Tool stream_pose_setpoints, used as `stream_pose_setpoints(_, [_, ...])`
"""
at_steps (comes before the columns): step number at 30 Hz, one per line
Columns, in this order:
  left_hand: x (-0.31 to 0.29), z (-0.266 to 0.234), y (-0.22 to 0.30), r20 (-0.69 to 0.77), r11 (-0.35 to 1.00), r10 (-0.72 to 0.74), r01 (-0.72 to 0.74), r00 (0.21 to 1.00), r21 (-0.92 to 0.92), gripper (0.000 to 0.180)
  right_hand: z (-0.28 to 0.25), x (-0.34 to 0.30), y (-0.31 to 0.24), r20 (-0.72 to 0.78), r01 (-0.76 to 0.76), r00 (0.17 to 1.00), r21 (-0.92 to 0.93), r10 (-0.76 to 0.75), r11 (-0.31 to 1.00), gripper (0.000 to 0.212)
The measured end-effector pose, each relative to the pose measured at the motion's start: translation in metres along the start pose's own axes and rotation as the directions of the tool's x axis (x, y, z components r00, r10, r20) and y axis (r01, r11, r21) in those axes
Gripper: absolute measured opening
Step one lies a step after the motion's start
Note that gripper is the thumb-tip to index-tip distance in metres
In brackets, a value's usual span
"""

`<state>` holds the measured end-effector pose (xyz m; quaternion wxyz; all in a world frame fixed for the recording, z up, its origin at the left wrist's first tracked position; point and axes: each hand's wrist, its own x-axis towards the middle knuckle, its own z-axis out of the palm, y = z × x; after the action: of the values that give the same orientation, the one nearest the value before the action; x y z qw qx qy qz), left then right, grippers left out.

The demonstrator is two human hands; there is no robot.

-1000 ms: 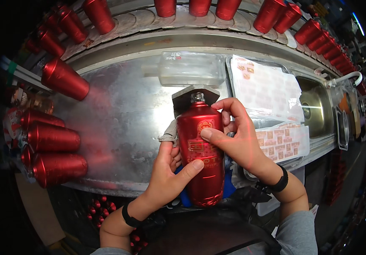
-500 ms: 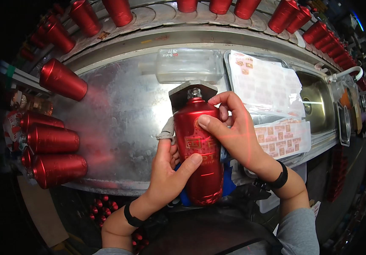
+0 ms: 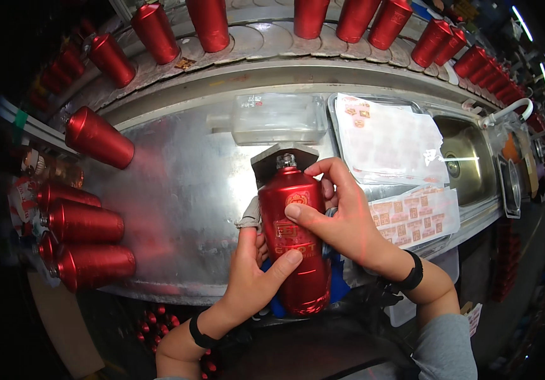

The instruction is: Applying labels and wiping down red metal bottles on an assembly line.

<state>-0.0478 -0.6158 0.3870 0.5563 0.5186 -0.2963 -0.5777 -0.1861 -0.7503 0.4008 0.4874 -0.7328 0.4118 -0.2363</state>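
The left hand [image 3: 251, 283] is curled around the bottle [image 3: 298, 237]; the right hand [image 3: 350, 223], half closed, holds its upper side. Sheets [image 3: 391, 142] lie right of the bottle.

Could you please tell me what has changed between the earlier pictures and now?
The upright red bottles on the conveyor have moved to the right. Nothing was taken hold of or let go: left hand and right hand stay on the near bottle. The printed sheets stayed put.

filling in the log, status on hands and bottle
Left hand holding red bottle; right hand touching it. Thumbs partly cover its front. Grey plate behind neck.
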Motion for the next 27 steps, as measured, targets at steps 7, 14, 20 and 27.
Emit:
stream_pose_setpoints(7, [0.002,-0.002,0.001,0.01,1.0,-0.022,0.022,1.0,0.01,0.083,0.001,0.002,-0.006,0.008,-0.041,0.999,0.125,0.041,0.991,0.051])
stream_pose_setpoints(14, [0.003,-0.004,0.004,0.024,0.999,-0.04,0.039,0.999,0.029,0.085,-0.001,0.007,-0.006,0.026,-0.052,0.999,0.194,0.047,0.98,0.042])
stream_pose_setpoints(20, [0.019,-0.01,0.014,0.005,0.997,-0.017,0.017,1.0,-0.077,0.077,0.001,0.006,0.01,0.036,-0.07,0.998,0.395,0.061,0.916,0.039])
stream_pose_setpoints(27, [0.022,-0.003,0.011,-0.026,0.996,-0.01,0.007,1.0,-0.094,0.068,-0.003,0.001,-0.007,0.043,-0.007,0.999,0.212,-0.002,0.977,0.049])
